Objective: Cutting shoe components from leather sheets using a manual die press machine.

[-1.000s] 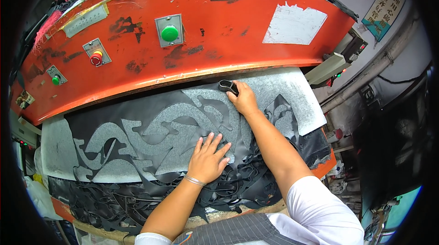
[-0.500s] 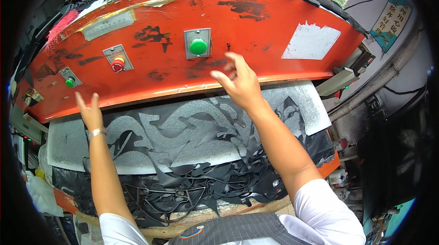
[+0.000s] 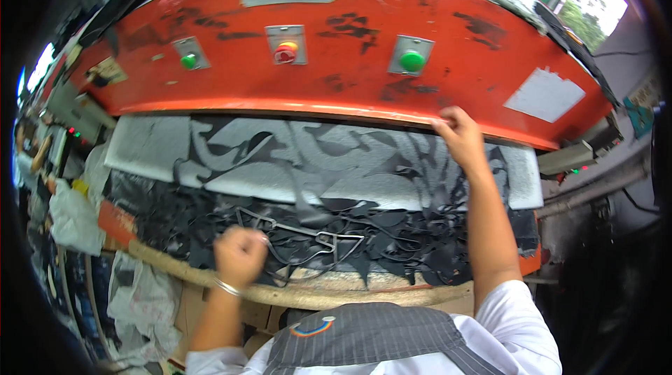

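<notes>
My left hand [image 3: 240, 257], blurred by motion, is closed in a fist above the near edge of the bench. What it holds, if anything, is hidden. Just right of it a thin bent-metal cutting die [image 3: 308, 231] lies on a heap of black scraps [image 3: 392, 252]. My right hand [image 3: 463, 138] hovers at the lower edge of the orange press beam [image 3: 336, 81], below and right of a large green push button [image 3: 411, 61]. Its fingers are loosely bent and apart, nothing visible in them. Under it, black cut-out sheet material [image 3: 280, 147] is spread over a pale grey board [image 3: 143, 144].
The beam also carries a red stop button [image 3: 285, 53] and a small green button [image 3: 189, 61]. A wooden rail [image 3: 315, 296] borders the bench in front of me. White plastic bags [image 3: 73, 217] hang at the left, and pipes [image 3: 588, 186] run along the right.
My left hand has dropped from the beam toward the bench's near edge, closing into a fist. The right hand has come lower, its fingers more bent. The view has shifted left.
</notes>
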Available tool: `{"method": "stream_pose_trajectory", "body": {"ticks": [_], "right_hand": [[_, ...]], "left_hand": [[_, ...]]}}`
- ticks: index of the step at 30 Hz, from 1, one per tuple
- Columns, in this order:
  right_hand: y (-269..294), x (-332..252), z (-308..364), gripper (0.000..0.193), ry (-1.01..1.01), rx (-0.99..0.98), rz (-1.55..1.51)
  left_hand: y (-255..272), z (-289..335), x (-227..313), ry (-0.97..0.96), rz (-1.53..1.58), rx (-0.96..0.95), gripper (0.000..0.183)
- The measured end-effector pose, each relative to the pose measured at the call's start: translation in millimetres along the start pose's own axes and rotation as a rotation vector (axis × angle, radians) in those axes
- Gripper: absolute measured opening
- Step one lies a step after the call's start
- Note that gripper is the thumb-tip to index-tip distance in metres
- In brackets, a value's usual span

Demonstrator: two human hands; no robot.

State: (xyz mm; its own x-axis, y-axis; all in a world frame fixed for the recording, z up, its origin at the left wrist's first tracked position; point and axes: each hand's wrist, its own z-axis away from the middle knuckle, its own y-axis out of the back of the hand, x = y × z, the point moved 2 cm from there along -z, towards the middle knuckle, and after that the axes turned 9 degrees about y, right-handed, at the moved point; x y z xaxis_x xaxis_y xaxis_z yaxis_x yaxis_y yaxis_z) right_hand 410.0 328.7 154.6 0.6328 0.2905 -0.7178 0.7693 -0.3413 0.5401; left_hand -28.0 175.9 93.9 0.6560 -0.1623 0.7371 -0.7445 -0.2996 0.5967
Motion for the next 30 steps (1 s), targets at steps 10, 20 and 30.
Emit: {"method": "stream_pose_trajectory", "body": {"ticks": [10,20,30], "right_hand": [[9,81,75,0.039,-0.094,0.071,0.334],[5,127,20,0.072,-0.12,-0.003,0.736],[66,176,-7,0.049,0.194,0.002,0.708]], "left_hand": [[-55,165,34,-0.091,-0.255,-0.148,0.017],[-59,176,55,-0.024,-0.286,-0.037,0.026],[-75,218,86,-0.058,-0.202,-0.008,0.034]]}}
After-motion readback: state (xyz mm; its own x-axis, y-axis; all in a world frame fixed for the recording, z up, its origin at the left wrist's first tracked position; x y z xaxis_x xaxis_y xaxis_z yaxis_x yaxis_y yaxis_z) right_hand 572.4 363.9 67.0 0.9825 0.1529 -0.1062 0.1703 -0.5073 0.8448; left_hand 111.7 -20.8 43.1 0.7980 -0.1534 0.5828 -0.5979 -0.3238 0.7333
